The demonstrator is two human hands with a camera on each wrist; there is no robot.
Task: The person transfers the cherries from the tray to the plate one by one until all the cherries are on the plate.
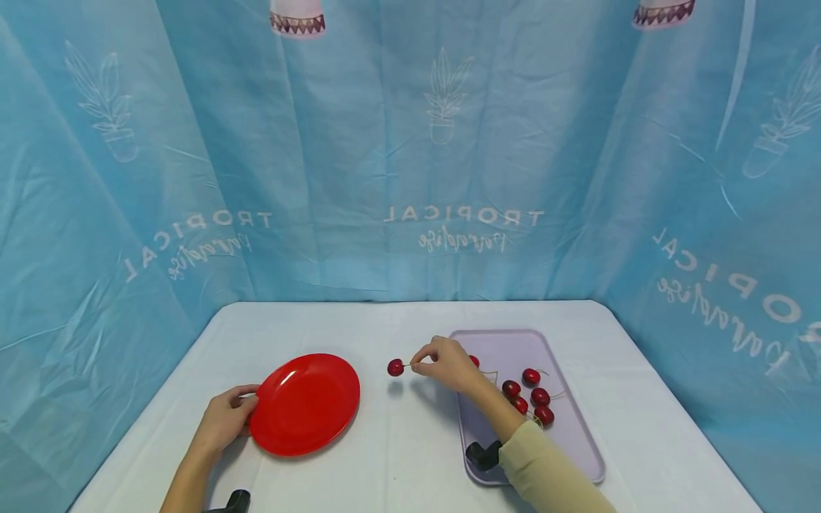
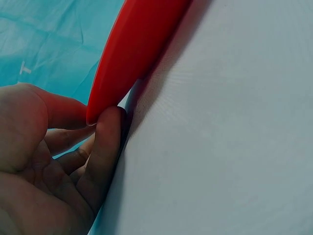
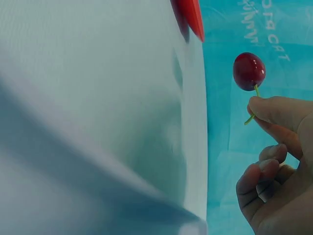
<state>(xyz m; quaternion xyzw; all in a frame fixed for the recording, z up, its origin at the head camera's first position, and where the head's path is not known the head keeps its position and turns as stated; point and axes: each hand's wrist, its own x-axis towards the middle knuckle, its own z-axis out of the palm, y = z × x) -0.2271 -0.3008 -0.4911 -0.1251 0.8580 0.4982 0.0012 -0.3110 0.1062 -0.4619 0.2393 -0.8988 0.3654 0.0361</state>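
Note:
My right hand (image 1: 447, 365) pinches a cherry (image 1: 395, 368) by its green stem between thumb and forefinger. In the right wrist view the cherry (image 3: 249, 72) hangs off the fingertips, raised over the table, with the other fingers curled. At the left, my left hand (image 1: 226, 419) holds the rim of a round red plate (image 1: 306, 405), which has nothing on it. The left wrist view shows the plate's edge (image 2: 120, 63) pinched between thumb and fingers. Several more cherries (image 1: 541, 397) with stems lie in a lilac tray (image 1: 571, 434) under my right forearm, which hides part of it.
A white table (image 1: 398, 456) carries the plate at left and the tray at right. Blue curtains (image 1: 410, 142) with printed lettering enclose the back and both sides. A dark wrist mount (image 1: 482, 456) sits under my right sleeve, over the tray's near end.

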